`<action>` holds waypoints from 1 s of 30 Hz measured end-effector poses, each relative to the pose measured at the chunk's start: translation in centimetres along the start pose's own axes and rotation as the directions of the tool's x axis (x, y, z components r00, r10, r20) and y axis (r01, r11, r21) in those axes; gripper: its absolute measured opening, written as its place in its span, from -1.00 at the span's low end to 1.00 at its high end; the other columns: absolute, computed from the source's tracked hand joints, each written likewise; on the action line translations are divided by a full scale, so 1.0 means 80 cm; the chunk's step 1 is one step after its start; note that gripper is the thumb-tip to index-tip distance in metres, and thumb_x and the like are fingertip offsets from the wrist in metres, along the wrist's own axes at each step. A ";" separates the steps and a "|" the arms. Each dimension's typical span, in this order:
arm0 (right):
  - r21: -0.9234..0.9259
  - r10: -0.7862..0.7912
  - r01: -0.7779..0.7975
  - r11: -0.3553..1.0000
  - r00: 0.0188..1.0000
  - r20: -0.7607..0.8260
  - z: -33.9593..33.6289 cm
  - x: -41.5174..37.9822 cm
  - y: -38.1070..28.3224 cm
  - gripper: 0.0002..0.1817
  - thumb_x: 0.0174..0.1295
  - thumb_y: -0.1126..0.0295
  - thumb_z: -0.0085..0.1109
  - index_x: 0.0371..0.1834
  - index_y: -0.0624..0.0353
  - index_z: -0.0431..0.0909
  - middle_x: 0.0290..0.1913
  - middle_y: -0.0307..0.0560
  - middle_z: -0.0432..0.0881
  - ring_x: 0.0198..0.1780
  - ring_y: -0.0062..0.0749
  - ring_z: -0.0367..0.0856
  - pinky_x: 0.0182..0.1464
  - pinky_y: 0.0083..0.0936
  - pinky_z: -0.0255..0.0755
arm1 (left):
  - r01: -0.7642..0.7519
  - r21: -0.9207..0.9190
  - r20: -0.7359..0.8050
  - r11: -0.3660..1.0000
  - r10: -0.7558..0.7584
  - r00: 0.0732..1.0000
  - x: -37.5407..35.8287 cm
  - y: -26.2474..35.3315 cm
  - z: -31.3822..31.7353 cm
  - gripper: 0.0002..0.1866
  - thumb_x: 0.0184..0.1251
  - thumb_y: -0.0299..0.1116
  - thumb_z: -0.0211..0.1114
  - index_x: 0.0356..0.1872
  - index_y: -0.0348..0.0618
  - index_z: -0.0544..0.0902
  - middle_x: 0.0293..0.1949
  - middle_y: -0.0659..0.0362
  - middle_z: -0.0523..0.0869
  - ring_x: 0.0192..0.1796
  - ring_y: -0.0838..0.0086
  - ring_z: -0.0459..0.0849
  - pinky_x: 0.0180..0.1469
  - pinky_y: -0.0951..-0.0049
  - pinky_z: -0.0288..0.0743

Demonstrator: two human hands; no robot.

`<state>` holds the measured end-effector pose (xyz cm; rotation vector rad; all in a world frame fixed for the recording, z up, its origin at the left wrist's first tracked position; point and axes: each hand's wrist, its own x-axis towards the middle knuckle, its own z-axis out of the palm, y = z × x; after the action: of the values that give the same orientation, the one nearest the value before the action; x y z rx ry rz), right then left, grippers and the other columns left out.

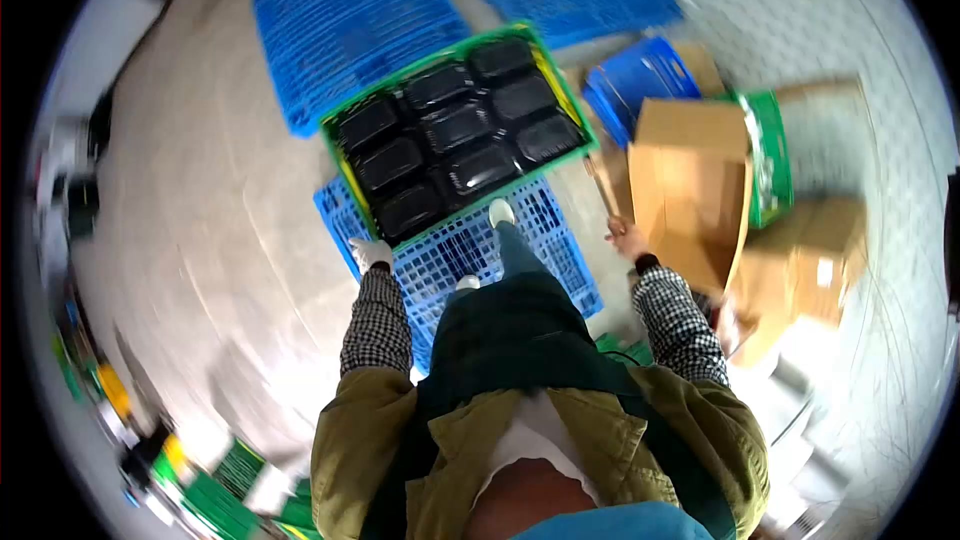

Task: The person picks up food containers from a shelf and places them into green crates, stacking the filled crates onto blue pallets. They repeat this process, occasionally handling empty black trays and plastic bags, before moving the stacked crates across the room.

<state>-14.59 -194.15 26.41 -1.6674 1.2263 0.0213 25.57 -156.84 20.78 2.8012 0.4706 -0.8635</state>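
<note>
A green crate [456,212] with yellow end strips lies ahead of me, filled with several black plastic trays [455,125]. My left hand [371,253], in a pale glove, is closed at the crate's near left corner. On the other side, my right hand [627,238] is closed around the lower end of a thin brown stick [602,188]. The stick's far end reaches close to the crate's right corner; whether it touches is blurred. My right hand is beside an open cardboard box [690,195].
Under my feet is a blue pallet [560,250], partly beneath the crate. More blue pallets [350,20] lie beyond. To the right are a blue bin [640,85], another green crate [770,155] and a cardboard box [815,265]. Green crates [215,505] stand at lower left.
</note>
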 end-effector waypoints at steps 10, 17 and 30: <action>0.713 0.961 -0.650 0.263 0.246 -0.129 0.117 -0.639 0.423 -0.81 0.29 0.32 -0.07 -0.28 0.12 0.55 -0.47 -0.11 0.58 -0.49 -0.32 0.58 -0.52 -0.41 0.42 | -0.795 0.102 0.282 0.598 0.749 0.599 -0.142 -0.065 0.120 -0.45 0.20 -0.40 0.14 0.23 -0.31 0.31 0.05 -0.15 0.51 0.09 0.00 0.51 0.10 0.24 0.41; 0.909 0.996 -0.417 0.004 0.083 0.034 0.256 -0.849 0.477 -0.75 0.28 0.29 -0.04 -0.22 0.25 0.54 -0.31 -0.05 0.64 -0.35 -0.32 0.61 -0.36 -0.44 0.47 | -0.611 -0.172 0.666 0.773 0.549 0.506 -0.250 -0.065 0.225 -0.83 0.22 -0.38 0.17 -0.16 -0.02 0.53 -0.40 0.21 0.63 -0.47 0.50 0.63 -0.51 0.46 0.45; -0.239 0.104 -0.645 0.726 0.447 -0.889 -0.025 -0.829 0.843 -0.50 0.12 0.54 0.03 0.20 0.22 0.29 0.14 0.09 0.39 0.13 -0.03 0.40 0.10 -0.21 0.34 | -0.945 -0.266 0.067 0.190 0.982 0.178 -0.534 -0.317 0.422 -0.77 0.03 -0.35 0.04 -0.41 -0.16 0.66 -0.47 -0.07 0.67 -0.39 0.12 0.66 -0.30 0.17 0.49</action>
<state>-95.68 -146.64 15.60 -1.8803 2.5906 -0.1723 -34.11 -152.25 15.87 2.0207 -1.1921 -0.6723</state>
